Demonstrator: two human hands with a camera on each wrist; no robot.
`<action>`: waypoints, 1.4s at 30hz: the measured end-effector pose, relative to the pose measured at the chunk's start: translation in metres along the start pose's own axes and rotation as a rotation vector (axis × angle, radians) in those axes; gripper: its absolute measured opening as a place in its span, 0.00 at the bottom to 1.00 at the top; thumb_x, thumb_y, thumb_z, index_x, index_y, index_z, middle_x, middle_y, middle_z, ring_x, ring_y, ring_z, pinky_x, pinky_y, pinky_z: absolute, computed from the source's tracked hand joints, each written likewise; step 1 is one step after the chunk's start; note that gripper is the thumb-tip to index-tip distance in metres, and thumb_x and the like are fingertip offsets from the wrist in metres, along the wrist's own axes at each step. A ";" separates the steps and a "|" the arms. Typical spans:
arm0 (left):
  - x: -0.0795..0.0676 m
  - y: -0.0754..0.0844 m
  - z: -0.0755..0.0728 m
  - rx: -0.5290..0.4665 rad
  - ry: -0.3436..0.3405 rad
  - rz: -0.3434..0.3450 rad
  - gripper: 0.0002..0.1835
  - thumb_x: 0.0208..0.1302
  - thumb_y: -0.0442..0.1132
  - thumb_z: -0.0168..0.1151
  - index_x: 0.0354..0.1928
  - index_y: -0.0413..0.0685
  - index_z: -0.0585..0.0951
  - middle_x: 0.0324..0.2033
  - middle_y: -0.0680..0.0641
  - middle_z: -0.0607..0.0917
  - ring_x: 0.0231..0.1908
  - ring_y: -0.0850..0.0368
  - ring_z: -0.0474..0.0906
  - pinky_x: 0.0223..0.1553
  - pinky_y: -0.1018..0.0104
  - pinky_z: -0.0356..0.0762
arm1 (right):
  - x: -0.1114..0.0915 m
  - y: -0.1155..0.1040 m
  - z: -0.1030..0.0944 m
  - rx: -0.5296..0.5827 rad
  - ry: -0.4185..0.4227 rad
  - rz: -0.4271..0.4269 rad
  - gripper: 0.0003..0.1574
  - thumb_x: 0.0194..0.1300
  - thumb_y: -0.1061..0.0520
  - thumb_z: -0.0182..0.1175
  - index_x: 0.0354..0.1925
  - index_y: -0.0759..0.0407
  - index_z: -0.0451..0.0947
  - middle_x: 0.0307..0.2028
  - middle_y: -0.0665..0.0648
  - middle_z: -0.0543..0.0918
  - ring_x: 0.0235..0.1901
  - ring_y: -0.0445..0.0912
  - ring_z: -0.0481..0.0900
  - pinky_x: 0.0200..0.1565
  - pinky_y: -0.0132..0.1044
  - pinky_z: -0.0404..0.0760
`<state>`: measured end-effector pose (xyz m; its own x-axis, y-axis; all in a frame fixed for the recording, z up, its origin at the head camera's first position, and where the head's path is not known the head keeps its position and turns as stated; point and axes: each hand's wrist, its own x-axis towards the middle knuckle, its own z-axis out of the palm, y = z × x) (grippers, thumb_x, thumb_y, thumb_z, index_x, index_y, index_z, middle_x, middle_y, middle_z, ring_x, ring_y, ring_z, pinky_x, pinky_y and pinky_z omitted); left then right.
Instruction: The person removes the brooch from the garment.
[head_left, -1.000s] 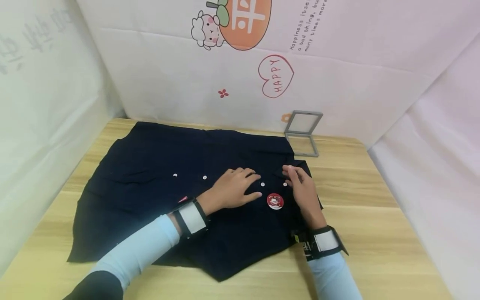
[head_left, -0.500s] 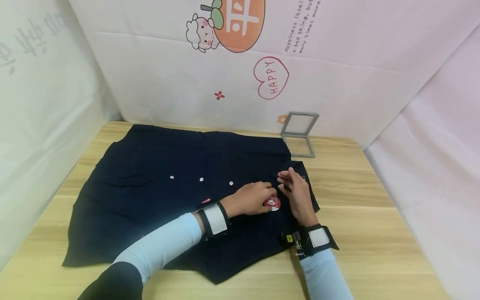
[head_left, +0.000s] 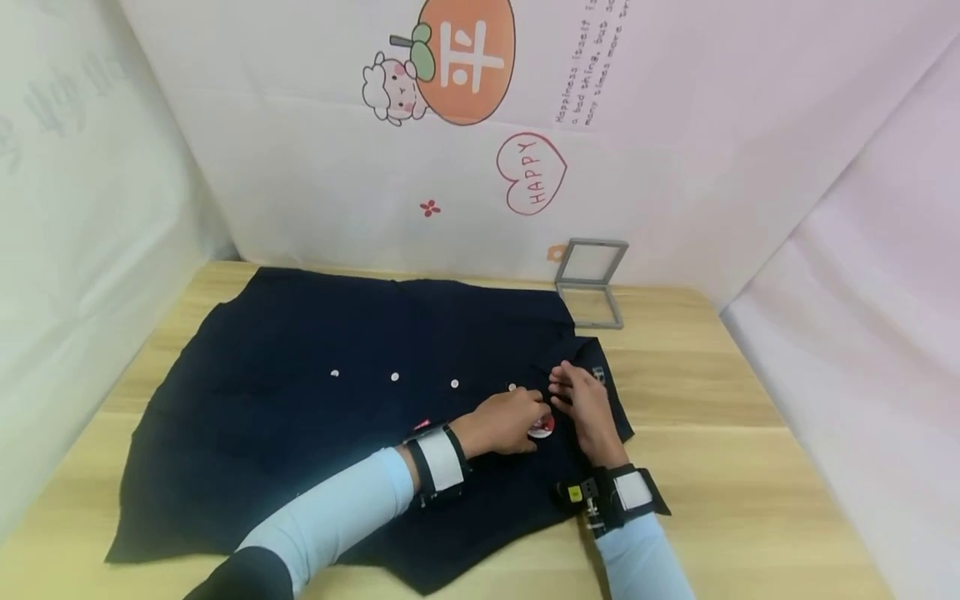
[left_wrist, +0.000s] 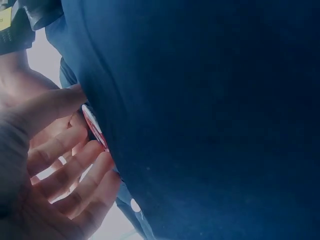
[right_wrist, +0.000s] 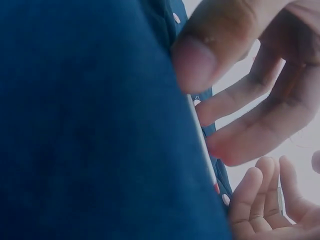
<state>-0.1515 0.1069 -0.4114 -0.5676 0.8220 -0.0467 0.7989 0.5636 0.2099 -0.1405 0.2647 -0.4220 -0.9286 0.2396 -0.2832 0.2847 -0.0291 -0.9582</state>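
Observation:
A dark navy shirt (head_left: 315, 467) with white buttons (head_left: 454, 383) lies spread out, collar to the right. On it sits a round red-and-white badge (head_left: 546, 427), partly covered by my left hand (head_left: 501, 422). In the left wrist view, thumb and fingers curl about opposite sides of the badge (left_wrist: 94, 125), close against the cloth. The right wrist view shows the left thumb at the rim of the badge (right_wrist: 205, 145). My right hand (head_left: 588, 410) is beside the collar, fingers loosely bent and nothing held.
At the back right, a grey hinged frame (head_left: 590, 327) stands opened on the wooden table (head_left: 690, 400). A red tag (head_left: 422, 425) shows on the shirt near my left wrist. Printed white cloth (head_left: 300, 183) walls in the back and sides.
My left hand has come right and down from the button row onto the badge, its spread fingers now curled about it. The right hand stays by the collar. The whole view has shifted slightly.

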 end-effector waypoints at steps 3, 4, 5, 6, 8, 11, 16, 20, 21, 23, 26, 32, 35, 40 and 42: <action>-0.004 0.001 0.007 0.012 -0.017 -0.010 0.24 0.57 0.49 0.73 0.55 0.54 0.82 0.51 0.51 0.81 0.46 0.58 0.79 0.42 0.71 0.80 | -0.004 0.007 -0.001 -0.061 0.002 0.033 0.28 0.78 0.45 0.46 0.57 0.68 0.71 0.43 0.50 0.79 0.39 0.38 0.78 0.39 0.27 0.80; -0.004 0.001 0.007 0.016 -0.016 -0.015 0.24 0.57 0.49 0.73 0.55 0.54 0.82 0.52 0.51 0.81 0.46 0.58 0.79 0.43 0.71 0.80 | -0.004 0.008 -0.002 -0.071 0.006 0.038 0.27 0.78 0.46 0.46 0.58 0.67 0.71 0.43 0.51 0.79 0.38 0.38 0.78 0.39 0.26 0.80; -0.003 0.001 0.006 0.022 -0.016 -0.021 0.24 0.57 0.49 0.73 0.55 0.54 0.82 0.53 0.50 0.81 0.47 0.57 0.79 0.44 0.70 0.80 | -0.004 0.008 -0.002 -0.082 0.010 0.037 0.27 0.78 0.46 0.46 0.58 0.67 0.71 0.43 0.51 0.79 0.38 0.38 0.78 0.39 0.26 0.80; -0.002 0.000 0.005 0.030 -0.012 -0.025 0.24 0.57 0.49 0.73 0.55 0.54 0.81 0.53 0.50 0.81 0.47 0.57 0.79 0.44 0.70 0.80 | -0.002 0.007 -0.003 -0.093 0.013 0.031 0.27 0.78 0.47 0.46 0.58 0.67 0.71 0.44 0.51 0.79 0.38 0.37 0.78 0.38 0.26 0.80; 0.002 -0.003 0.001 0.033 -0.005 -0.036 0.24 0.57 0.48 0.73 0.55 0.54 0.81 0.54 0.50 0.80 0.47 0.57 0.79 0.46 0.69 0.80 | 0.001 0.004 -0.004 -0.112 0.018 0.014 0.27 0.77 0.46 0.47 0.59 0.66 0.71 0.46 0.53 0.79 0.37 0.36 0.79 0.38 0.25 0.81; 0.007 -0.007 -0.005 0.034 0.004 -0.044 0.22 0.58 0.47 0.72 0.55 0.53 0.81 0.53 0.50 0.81 0.47 0.56 0.80 0.47 0.69 0.80 | 0.007 -0.003 -0.005 -0.135 0.020 0.003 0.26 0.77 0.47 0.47 0.60 0.64 0.72 0.48 0.55 0.79 0.38 0.35 0.79 0.39 0.25 0.81; 0.011 -0.011 -0.007 -0.001 0.011 -0.041 0.18 0.61 0.44 0.69 0.53 0.52 0.82 0.48 0.50 0.83 0.45 0.57 0.80 0.43 0.69 0.80 | 0.004 -0.016 -0.009 -0.225 -0.048 -0.017 0.27 0.78 0.47 0.45 0.62 0.64 0.70 0.54 0.60 0.78 0.44 0.40 0.80 0.44 0.27 0.81; 0.007 -0.013 -0.006 -0.063 0.007 -0.031 0.15 0.64 0.42 0.66 0.51 0.50 0.82 0.44 0.49 0.83 0.40 0.58 0.79 0.35 0.71 0.77 | -0.004 -0.029 -0.015 -0.450 -0.143 -0.131 0.28 0.77 0.44 0.48 0.60 0.63 0.71 0.53 0.64 0.79 0.48 0.49 0.80 0.47 0.32 0.80; 0.006 -0.013 -0.005 -0.081 0.008 -0.033 0.14 0.64 0.42 0.65 0.51 0.49 0.83 0.43 0.49 0.83 0.39 0.59 0.79 0.33 0.72 0.75 | -0.006 -0.032 -0.017 -0.539 -0.171 -0.183 0.28 0.76 0.43 0.49 0.59 0.62 0.73 0.51 0.64 0.80 0.47 0.51 0.80 0.47 0.33 0.80; 0.005 -0.014 -0.004 -0.107 0.015 -0.038 0.13 0.64 0.42 0.64 0.50 0.49 0.82 0.41 0.49 0.83 0.35 0.61 0.77 0.31 0.73 0.72 | -0.007 -0.036 -0.021 -0.705 -0.221 -0.286 0.26 0.74 0.42 0.52 0.55 0.60 0.76 0.47 0.62 0.82 0.43 0.51 0.80 0.44 0.37 0.79; 0.005 -0.015 0.000 -0.156 0.019 -0.034 0.12 0.65 0.42 0.63 0.49 0.49 0.82 0.38 0.51 0.81 0.30 0.64 0.73 0.28 0.75 0.69 | -0.005 -0.039 -0.027 -0.911 -0.302 -0.392 0.21 0.72 0.43 0.55 0.48 0.57 0.79 0.40 0.56 0.83 0.37 0.46 0.78 0.40 0.38 0.75; 0.013 -0.015 0.001 -0.236 0.031 -0.009 0.07 0.66 0.40 0.61 0.44 0.50 0.80 0.34 0.53 0.79 0.27 0.65 0.70 0.27 0.76 0.66 | 0.000 -0.036 -0.040 -1.004 -0.469 -0.375 0.11 0.72 0.52 0.57 0.43 0.58 0.80 0.36 0.53 0.82 0.34 0.42 0.77 0.38 0.37 0.75; 0.016 -0.018 -0.004 -0.258 0.037 -0.008 0.06 0.67 0.39 0.60 0.43 0.50 0.80 0.33 0.53 0.78 0.27 0.65 0.70 0.28 0.76 0.66 | 0.001 -0.036 -0.039 -0.999 -0.493 -0.409 0.08 0.69 0.55 0.61 0.42 0.59 0.79 0.37 0.55 0.82 0.36 0.44 0.79 0.39 0.37 0.77; 0.011 -0.023 -0.009 -0.305 -0.043 -0.059 0.04 0.68 0.41 0.61 0.39 0.51 0.82 0.28 0.54 0.77 0.24 0.66 0.71 0.25 0.77 0.67 | 0.001 -0.030 -0.028 -1.060 -0.557 -0.459 0.10 0.63 0.54 0.67 0.41 0.56 0.81 0.38 0.53 0.82 0.37 0.44 0.81 0.39 0.34 0.79; 0.008 -0.026 -0.011 -0.317 -0.056 -0.093 0.04 0.68 0.42 0.62 0.37 0.51 0.82 0.27 0.55 0.78 0.23 0.66 0.72 0.25 0.77 0.69 | 0.001 -0.028 -0.022 -1.089 -0.552 -0.475 0.09 0.61 0.54 0.69 0.38 0.55 0.81 0.37 0.53 0.81 0.37 0.44 0.79 0.38 0.34 0.79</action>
<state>-0.1790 0.0981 -0.4063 -0.6162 0.7766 -0.1314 0.6377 0.5898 0.4954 -0.1440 0.2866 -0.3941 -0.8916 -0.4245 -0.1575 -0.2914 0.8042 -0.5181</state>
